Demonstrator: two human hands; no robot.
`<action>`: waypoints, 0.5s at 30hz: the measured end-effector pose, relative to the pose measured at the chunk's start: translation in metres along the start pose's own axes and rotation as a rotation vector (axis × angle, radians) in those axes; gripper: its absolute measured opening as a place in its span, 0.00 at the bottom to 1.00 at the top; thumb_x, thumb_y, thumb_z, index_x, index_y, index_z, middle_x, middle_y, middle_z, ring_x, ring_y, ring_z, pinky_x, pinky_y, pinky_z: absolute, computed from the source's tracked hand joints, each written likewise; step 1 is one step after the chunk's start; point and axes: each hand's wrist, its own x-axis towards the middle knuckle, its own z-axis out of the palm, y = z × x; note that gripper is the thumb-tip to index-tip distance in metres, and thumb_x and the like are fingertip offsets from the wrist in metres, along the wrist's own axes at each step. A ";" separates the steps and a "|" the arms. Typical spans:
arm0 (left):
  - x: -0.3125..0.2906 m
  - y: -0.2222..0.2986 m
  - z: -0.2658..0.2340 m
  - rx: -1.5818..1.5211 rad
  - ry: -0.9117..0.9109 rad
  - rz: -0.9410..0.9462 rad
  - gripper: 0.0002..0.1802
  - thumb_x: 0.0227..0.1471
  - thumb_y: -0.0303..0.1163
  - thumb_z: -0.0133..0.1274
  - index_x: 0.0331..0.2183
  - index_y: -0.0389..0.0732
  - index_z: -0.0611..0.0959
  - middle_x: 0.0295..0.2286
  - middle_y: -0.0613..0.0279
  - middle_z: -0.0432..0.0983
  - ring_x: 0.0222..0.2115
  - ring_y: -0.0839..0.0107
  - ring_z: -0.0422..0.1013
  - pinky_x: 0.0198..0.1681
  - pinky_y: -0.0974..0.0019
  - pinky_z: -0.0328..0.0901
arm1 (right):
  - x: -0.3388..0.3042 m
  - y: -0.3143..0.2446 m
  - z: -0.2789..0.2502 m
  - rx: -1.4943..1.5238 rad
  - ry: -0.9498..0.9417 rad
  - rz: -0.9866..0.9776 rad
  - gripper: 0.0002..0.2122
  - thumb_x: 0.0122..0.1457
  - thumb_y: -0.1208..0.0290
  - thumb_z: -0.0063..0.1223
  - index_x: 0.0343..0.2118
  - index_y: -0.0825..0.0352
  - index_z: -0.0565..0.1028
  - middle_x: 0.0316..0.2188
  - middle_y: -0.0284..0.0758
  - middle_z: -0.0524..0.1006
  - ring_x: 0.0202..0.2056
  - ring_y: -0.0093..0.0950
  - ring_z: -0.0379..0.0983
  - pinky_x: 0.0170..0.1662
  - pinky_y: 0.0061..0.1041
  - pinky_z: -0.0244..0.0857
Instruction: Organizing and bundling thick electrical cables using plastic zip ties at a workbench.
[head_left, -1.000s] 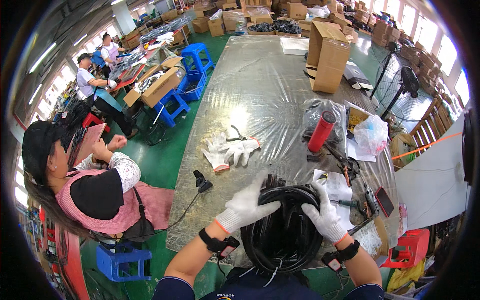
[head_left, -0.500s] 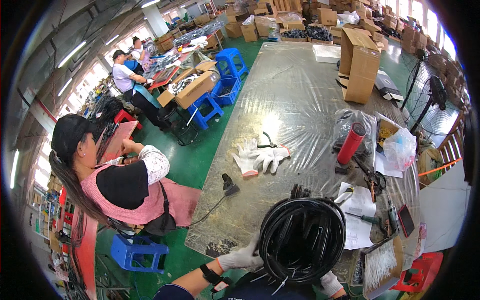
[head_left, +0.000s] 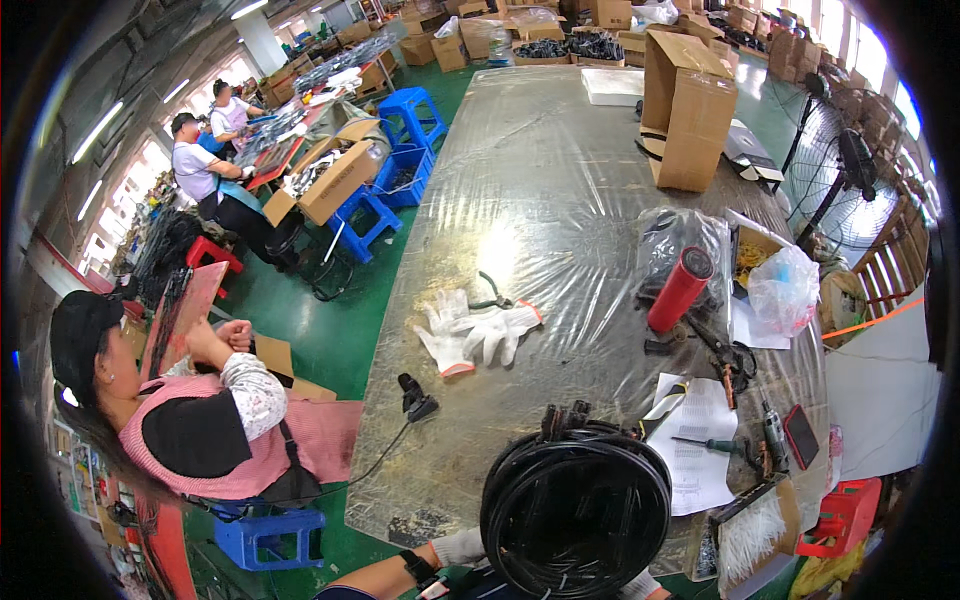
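A thick coil of black cable (head_left: 575, 447) stands tilted up against my body at the near edge of the table, with black connector ends at its top. My left hand (head_left: 460, 547), in a white knit glove, is at the coil's lower left side, its fingers hidden behind the loops. At the lower right of the coil, only a little of my gloved right hand (head_left: 640, 585) shows. Both hands hold the coil between them. A pair of white gloves (head_left: 475, 335) and dark-handled pliers (head_left: 490, 293) lie beyond it.
The table (head_left: 560, 190) has a plastic cover. On its right are a red cylinder (head_left: 681, 290), papers (head_left: 690, 470), a screwdriver (head_left: 715, 444), a phone (head_left: 800, 436) and a box of white zip ties (head_left: 755, 540). A cabled black plug (head_left: 415, 398) lies left; a co-worker (head_left: 200, 420) sits beyond.
The coil sits lower and tilts more toward the camera. My left fingers, visible at its side before, are now behind it. The whole view has shifted, and the nearby co-worker's hands have risen.
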 end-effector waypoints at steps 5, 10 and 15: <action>0.026 -0.016 -0.032 -0.521 -0.020 -0.049 0.22 0.57 0.28 0.55 0.53 0.35 0.76 0.50 0.58 0.74 0.46 0.70 0.71 0.50 0.65 0.68 | 0.022 -0.019 0.014 -0.001 0.047 -0.035 0.34 0.63 0.67 0.50 0.67 0.67 0.45 0.62 0.43 0.64 0.60 0.31 0.61 0.63 0.29 0.55; 0.051 0.007 -0.059 -0.614 0.145 -0.007 0.20 0.58 0.27 0.54 0.51 0.35 0.77 0.47 0.58 0.76 0.43 0.69 0.74 0.47 0.65 0.70 | 0.049 -0.043 0.018 0.020 0.105 -0.067 0.32 0.64 0.67 0.48 0.67 0.68 0.47 0.62 0.42 0.64 0.61 0.31 0.60 0.63 0.28 0.55; 0.088 0.054 -0.087 -0.382 0.415 -0.342 0.11 0.61 0.38 0.51 0.42 0.47 0.82 0.42 0.63 0.80 0.38 0.70 0.76 0.46 0.67 0.71 | 0.054 -0.076 0.003 0.040 0.164 0.080 0.54 0.55 0.56 0.63 0.69 0.63 0.30 0.63 0.40 0.62 0.58 0.32 0.61 0.62 0.24 0.53</action>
